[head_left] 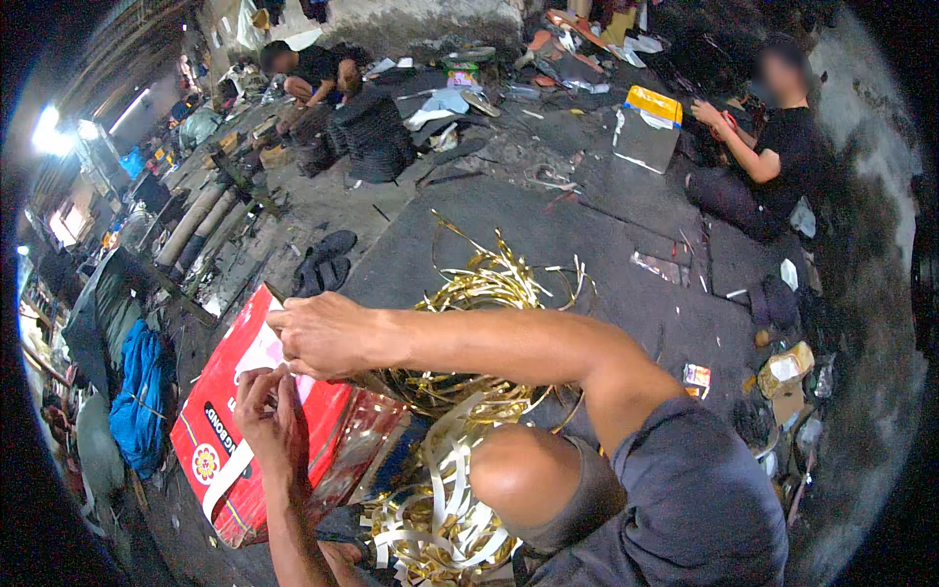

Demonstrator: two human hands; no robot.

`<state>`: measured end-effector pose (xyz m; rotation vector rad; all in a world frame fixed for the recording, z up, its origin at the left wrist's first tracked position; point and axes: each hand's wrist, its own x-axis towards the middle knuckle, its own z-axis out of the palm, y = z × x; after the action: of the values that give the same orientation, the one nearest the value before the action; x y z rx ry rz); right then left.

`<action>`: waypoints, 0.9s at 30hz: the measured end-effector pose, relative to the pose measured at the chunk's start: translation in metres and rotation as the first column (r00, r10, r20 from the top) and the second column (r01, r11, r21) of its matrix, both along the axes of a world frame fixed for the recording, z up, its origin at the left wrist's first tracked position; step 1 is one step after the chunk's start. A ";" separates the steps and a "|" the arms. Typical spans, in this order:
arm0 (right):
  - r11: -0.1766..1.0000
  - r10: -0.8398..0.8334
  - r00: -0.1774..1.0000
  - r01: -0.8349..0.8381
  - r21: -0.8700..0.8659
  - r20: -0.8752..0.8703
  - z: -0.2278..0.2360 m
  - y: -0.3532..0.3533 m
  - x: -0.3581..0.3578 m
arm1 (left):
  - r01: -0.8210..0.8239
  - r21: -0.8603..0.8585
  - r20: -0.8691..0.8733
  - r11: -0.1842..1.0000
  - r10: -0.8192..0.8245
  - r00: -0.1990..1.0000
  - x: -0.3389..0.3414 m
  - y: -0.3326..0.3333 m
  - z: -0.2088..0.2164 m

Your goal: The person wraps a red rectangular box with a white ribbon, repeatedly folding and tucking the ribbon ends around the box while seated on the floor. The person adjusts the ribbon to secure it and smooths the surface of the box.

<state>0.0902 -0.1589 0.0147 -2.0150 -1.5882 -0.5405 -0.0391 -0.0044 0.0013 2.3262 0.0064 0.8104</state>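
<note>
A red rectangular tin (217, 377) with printed sides lies tilted in front of me at the left. Over its upper face my left hand (266, 416) is closed, fingertips pinched on a narrow white strip (227, 481). The strip's free part curves down across the tin past my wrist. My right hand (328, 338) reaches across from the right and is closed just above the left, the fingertips of both almost meeting. What the right fingers grip is hidden. Beyond my right forearm lies a heap of shiny gold strips (494, 279). White-and-gold strips (445, 533) pile beside my bent knee.
Dark sandals (325, 262) lie beyond the tin, and a blue cloth bundle (140, 401) is at the left. At the back right a person (758, 161) sits by a grey-and-yellow tin (646, 132). Another person (315, 76) crouches near a dark stack (372, 137). Scraps litter the floor.
</note>
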 end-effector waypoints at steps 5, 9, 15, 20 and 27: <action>0.994 0.012 0.988 -0.028 -0.107 -0.151 0.008 0.002 0.008 | 0.030 -0.436 -0.099 0.899 -0.081 0.992 0.004 0.004 -0.001; 0.996 0.089 0.961 -0.089 0.014 -0.262 0.000 0.007 0.020 | 0.059 -0.187 -0.037 0.981 -0.067 0.997 0.010 0.013 -0.006; 0.991 0.047 0.931 0.002 0.132 -0.362 -0.018 0.024 0.024 | 0.132 -0.436 -0.030 0.890 -0.161 0.986 0.017 0.022 -0.015; 0.938 0.005 0.873 0.164 0.304 -0.488 -0.045 0.040 0.020 | 0.076 -0.363 -0.072 0.929 -0.110 0.991 0.013 0.014 -0.008; 0.937 0.187 0.302 0.231 0.262 -0.935 -0.033 0.036 0.023 | 0.006 -0.280 -0.212 0.960 -0.068 0.975 0.026 0.024 0.008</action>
<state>0.1128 -0.1224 -0.0184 -1.4951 -0.5926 0.3933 -0.0134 0.0193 0.0089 2.1281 0.1621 0.4935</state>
